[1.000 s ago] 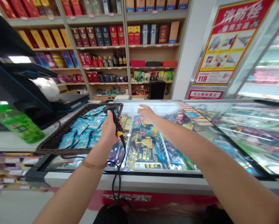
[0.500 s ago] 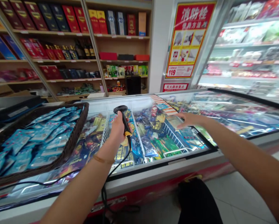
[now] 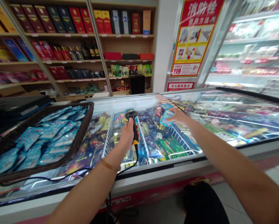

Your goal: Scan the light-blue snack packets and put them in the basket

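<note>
Evidently, the right hand [image 3: 180, 116] pinches a packet [image 3: 166, 119] at its right edge, over the freezer [image 3: 158, 175]; leftward of this grip, the left hand [image 3: 126, 133] curls round the scanner [image 3: 135, 131]. Packet: probably light, pliable, somewhat slippery, best taken by an edge; scanner: likely stiff, best held in a full palm

The person's right grip [image 3: 179, 115], spread and apparently empty over the middle of the freezer [image 3: 161, 165] one second ago, has reached further right and now pinches a light blue packet [image 3: 166, 119]. The left grip [image 3: 127, 133] has carried the black scanner [image 3: 135, 126] away from the edge of the brown basket [image 3: 84, 132] to above a wire-sided section of the freezer. The view has turned right: the green bottle has gone, and more of the chilled shelves [image 3: 251, 59] shows.
</note>
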The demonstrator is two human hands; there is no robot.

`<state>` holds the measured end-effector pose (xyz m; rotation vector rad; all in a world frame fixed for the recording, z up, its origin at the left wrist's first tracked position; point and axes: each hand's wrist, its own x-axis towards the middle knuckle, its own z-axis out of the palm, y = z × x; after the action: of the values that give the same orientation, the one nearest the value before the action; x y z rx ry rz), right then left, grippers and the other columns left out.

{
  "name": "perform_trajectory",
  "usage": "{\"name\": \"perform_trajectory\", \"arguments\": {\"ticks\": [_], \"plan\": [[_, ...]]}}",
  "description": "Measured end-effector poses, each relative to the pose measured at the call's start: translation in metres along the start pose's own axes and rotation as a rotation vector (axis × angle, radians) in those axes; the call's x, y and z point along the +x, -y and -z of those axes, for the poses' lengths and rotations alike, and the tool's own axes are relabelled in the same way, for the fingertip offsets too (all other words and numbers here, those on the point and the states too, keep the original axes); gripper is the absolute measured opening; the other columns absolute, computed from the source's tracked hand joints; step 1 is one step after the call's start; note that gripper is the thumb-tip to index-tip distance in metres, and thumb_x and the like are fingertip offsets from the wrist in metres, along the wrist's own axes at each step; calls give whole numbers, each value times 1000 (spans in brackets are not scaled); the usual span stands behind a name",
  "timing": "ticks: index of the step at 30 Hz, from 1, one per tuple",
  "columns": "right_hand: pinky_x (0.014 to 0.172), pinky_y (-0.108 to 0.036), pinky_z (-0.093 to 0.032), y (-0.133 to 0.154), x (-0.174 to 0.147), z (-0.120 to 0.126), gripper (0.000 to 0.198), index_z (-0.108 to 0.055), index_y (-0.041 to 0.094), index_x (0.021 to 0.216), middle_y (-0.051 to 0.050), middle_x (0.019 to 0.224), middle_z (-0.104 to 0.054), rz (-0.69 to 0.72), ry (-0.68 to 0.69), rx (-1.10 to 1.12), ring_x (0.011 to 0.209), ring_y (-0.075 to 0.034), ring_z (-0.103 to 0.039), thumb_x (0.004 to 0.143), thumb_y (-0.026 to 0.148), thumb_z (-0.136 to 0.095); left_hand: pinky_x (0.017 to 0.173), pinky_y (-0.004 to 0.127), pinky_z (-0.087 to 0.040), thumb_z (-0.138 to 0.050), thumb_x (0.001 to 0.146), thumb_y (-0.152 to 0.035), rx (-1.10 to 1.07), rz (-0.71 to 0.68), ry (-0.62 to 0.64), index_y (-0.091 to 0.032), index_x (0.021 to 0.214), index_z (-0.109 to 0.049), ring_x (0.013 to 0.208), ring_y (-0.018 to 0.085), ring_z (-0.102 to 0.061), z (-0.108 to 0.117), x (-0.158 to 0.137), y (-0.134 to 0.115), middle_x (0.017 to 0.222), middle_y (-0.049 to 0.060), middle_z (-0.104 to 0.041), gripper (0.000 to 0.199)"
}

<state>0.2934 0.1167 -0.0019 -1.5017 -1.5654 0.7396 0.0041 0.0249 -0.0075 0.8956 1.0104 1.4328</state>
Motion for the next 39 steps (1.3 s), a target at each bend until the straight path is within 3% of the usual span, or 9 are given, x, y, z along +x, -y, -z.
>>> {"name": "perform_trajectory", "arguments": {"ticks": [3,7,10,14,21,24,28,33,39], "plan": [[65,-31,-53,36,16,-50,59,-60,22,113,-1,85,-69,-47,91,-9,76,-22,-67,59,19,-83,42,21,-43,-66,85,-75,18,-8,13,-21,90,-51,51,11,-59,3,-5,-5,74,-1,-61,56],[67,-27,-48,70,19,-99,67,-60,20,121,2,81,-68,151,119,-289,75,-21,-64,56,8,-76,44,24,-45,-64,88,-74,18,-16,-2,-22,93,-51,49,10,-55,5,-11,-16,76,-2,-59,54],[78,-31,-51,73,12,-113,70,-61,22,131,-3,96,-75,318,130,-324,83,-24,-67,63,11,-74,44,24,-45,-63,88,-75,8,-37,-4,-23,95,-50,49,10,-55,4,-12,-19,76,-3,-60,54],[92,-36,-52,63,6,-110,67,-67,24,133,-7,117,-77,445,65,-284,96,-27,-70,68,18,-77,42,24,-42,-65,85,-77,43,-36,27,-23,96,-51,47,11,-55,3,-14,-19,72,-4,-59,57],[76,-31,-52,49,15,-108,17,-72,20,83,-1,75,-73,422,94,-72,77,-22,-67,67,26,-73,45,24,-45,-66,87,-74,57,-13,42,-22,95,-53,50,11,-58,3,-16,-18,75,-1,-63,54],[78,-33,-54,45,17,-108,21,-73,19,84,-2,80,-73,404,72,75,80,-23,-68,68,33,-73,45,23,-45,-64,90,-71,42,-25,11,-21,99,-54,53,12,-60,3,-16,-20,78,0,-64,52],[68,-34,-58,47,17,-101,37,-73,20,101,-3,87,-71,246,79,270,79,-23,-67,72,41,-72,45,22,-45,-63,92,-68,35,-27,-6,-20,102,-57,54,12,-60,2,-17,-24,77,0,-63,49],[59,-30,-59,50,17,-98,50,-65,25,113,0,96,-70,231,87,314,75,-19,-64,64,32,-74,47,23,-47,-64,92,-66,20,-24,-8,-21,97,-56,55,13,-62,0,-17,-24,77,0,-64,46],[73,-32,-56,47,24,-101,31,-66,20,87,-1,78,-70,326,3,227,74,-20,-65,57,25,-72,43,22,-43,-63,92,-68,34,-17,-19,-21,95,-58,49,12,-59,2,-14,-20,68,-1,-60,47]]}}
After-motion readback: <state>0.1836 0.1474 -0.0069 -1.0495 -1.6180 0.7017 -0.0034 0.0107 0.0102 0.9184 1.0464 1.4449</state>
